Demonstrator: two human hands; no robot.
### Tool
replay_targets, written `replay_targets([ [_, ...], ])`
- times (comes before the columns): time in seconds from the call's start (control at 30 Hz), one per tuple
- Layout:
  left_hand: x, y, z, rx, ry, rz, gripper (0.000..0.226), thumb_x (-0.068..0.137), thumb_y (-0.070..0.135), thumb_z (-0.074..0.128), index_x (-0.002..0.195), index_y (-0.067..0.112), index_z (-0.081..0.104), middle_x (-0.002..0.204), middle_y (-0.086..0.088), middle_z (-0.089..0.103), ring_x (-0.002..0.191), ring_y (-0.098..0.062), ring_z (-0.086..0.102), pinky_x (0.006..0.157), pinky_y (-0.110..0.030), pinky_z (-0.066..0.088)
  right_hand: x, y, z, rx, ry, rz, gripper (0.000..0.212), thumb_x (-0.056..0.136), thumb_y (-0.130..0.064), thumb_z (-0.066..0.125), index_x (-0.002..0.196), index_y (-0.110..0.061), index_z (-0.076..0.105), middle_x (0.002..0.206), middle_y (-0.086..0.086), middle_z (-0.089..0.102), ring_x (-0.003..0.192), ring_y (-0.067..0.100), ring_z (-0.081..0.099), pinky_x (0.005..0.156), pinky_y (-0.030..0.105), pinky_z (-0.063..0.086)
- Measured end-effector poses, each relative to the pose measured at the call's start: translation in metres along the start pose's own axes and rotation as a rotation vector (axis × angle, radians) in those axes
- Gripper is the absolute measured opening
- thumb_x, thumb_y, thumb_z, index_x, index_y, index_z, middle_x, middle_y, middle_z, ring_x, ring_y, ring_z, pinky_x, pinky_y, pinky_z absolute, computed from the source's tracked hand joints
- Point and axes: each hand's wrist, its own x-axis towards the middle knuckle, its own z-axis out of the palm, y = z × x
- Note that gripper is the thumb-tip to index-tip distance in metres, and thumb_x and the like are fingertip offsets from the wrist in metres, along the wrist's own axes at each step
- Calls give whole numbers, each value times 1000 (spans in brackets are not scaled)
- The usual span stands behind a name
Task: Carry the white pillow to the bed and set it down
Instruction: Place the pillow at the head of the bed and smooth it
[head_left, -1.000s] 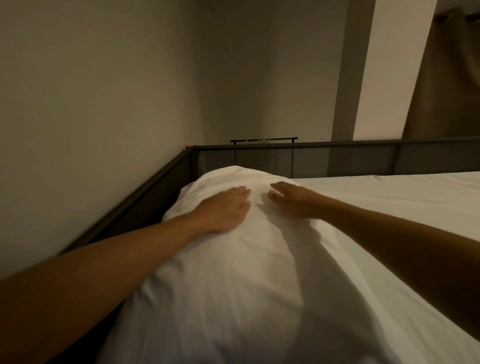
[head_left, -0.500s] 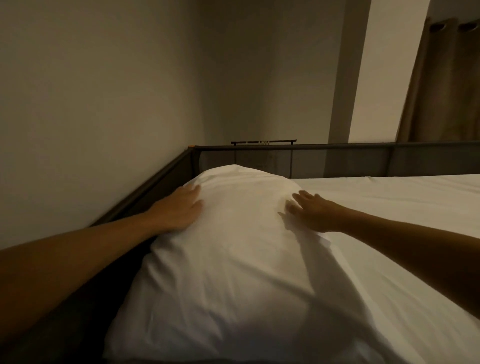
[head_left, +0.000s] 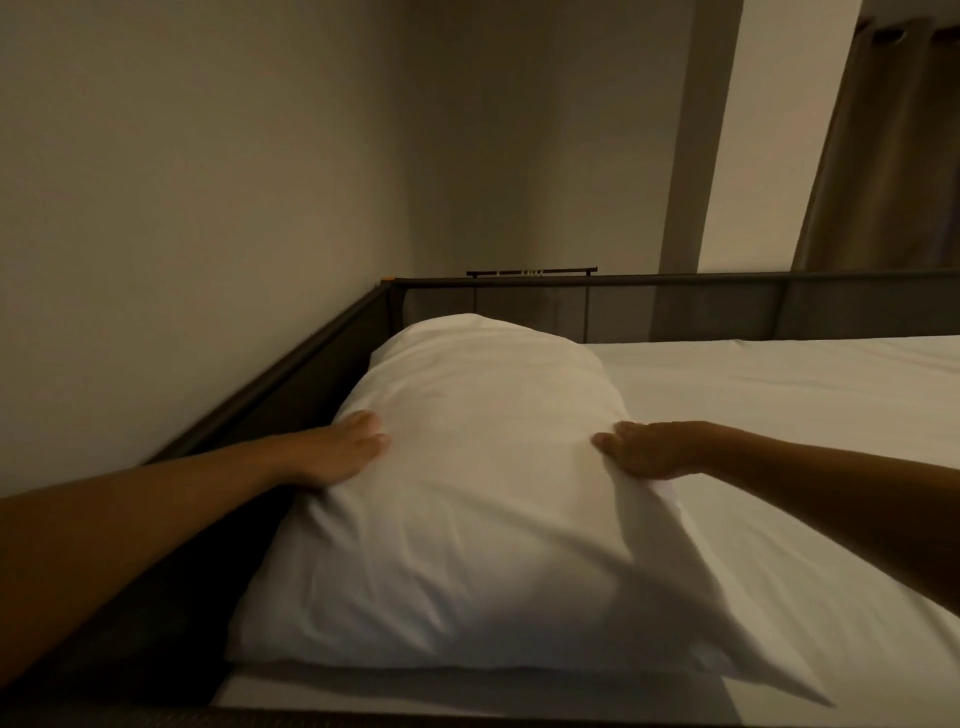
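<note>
The white pillow (head_left: 478, 499) lies lengthwise on the bed's white sheet (head_left: 810, 436), along the left side rail. My left hand (head_left: 343, 452) presses flat against the pillow's left edge, fingers spread. My right hand (head_left: 649, 449) rests on the pillow's right edge, fingers curled onto the cover where the fabric bunches; whether it pinches the cover is unclear. The pillow's far end reaches almost to the bed's head corner.
A dark metal bed frame (head_left: 597, 283) with mesh panels runs along the left side and the head end. Plain walls stand close behind both rails. A brown curtain (head_left: 893, 156) hangs at the upper right. A dark rail (head_left: 530, 272) shows behind the headboard.
Both hands slid apart from the top of the pillow to its left and right edges and came nearer to me. The pillow now lies flatter on the sheet.
</note>
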Motion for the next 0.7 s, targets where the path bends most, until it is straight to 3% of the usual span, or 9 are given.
replay_targets([
  [0.07,0,1,-7,51,92,-10,65,98,46,18,150,15,-3,161,-5,-8,148,-27,-2,118,-39,4,-6,4,-8,2,39,56,71,99,-53,15,153,-7,18,161,12,22,147,30,22,119,40,12],
  [0.17,-8,39,-8,4,325,132,70,93,52,20,151,19,-2,162,1,-5,148,-24,-3,118,-43,8,-24,-11,-16,-69,169,-106,64,101,-48,17,155,-16,10,164,10,8,149,30,14,118,44,12],
  [0.3,-31,103,29,96,280,367,68,91,57,14,150,29,-7,160,12,-11,147,-12,-11,118,-45,0,-34,-37,2,6,167,-319,72,96,-59,19,156,-24,0,164,2,-5,151,28,1,119,46,7],
  [0.4,-32,99,40,157,232,424,68,90,61,10,148,32,-11,159,12,-15,146,-10,-16,118,-42,-5,-25,-32,21,-117,51,-338,80,91,-67,19,154,-28,-8,163,-1,-15,150,25,-10,118,47,2],
  [0.5,-16,58,30,117,161,316,94,71,77,-2,149,25,-9,161,4,-10,147,-14,-8,117,-35,0,-16,-13,16,-99,-33,-226,80,93,-64,17,155,-19,-8,163,4,-14,151,26,-6,120,45,3],
  [0.6,-5,20,19,67,85,46,75,93,57,15,150,15,-9,161,-4,-11,148,-25,-3,117,-35,2,-14,5,5,-46,-107,-46,77,96,-59,16,155,-11,2,164,9,3,150,29,11,119,42,10],
  [0.7,-3,8,10,-17,129,-80,68,96,49,17,150,16,-10,161,-5,-11,147,-36,-2,117,-43,6,-17,7,1,-85,21,-45,69,99,-53,15,154,-12,9,163,13,7,149,33,14,119,45,13],
])
